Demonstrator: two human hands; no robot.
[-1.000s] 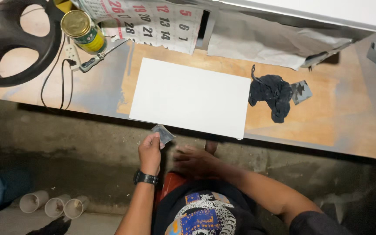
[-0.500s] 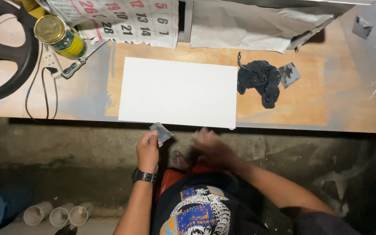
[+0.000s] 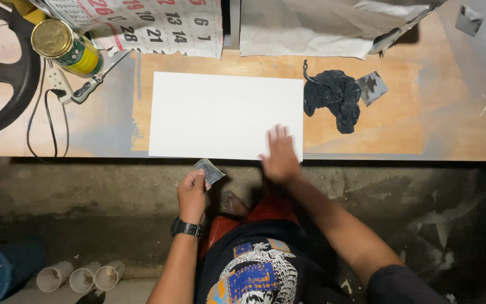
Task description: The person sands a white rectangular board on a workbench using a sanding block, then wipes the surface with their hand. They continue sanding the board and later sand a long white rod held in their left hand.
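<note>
A white rectangular board [image 3: 226,115] lies flat on the wooden desk [image 3: 412,129], its near edge flush with the desk's front edge; the right hand [image 3: 280,153] is laid on the board's near right corner, fingers spread and flat, nothing gripped; the left hand [image 3: 192,190] is held just below the desk's edge, its fingers pinched on a small grey abrasive scrap [image 3: 209,170], which sits just beside the board's near edge, though contact cannot be told. The step in hand is judged to be the steadying of the board before its edge or face is rubbed; for the next move, firm downward pressure from the flat hand would be called for, and the scrap would have to be brought up against the board. A crumpled black rag [image 3: 334,98] and another grey scrap [image 3: 372,87] lie just right of the board; a yellow-and-green can [image 3: 66,48], a screwdriver [image 3: 94,81] and a calendar sheet [image 3: 142,25] lie at the far left.
</note>
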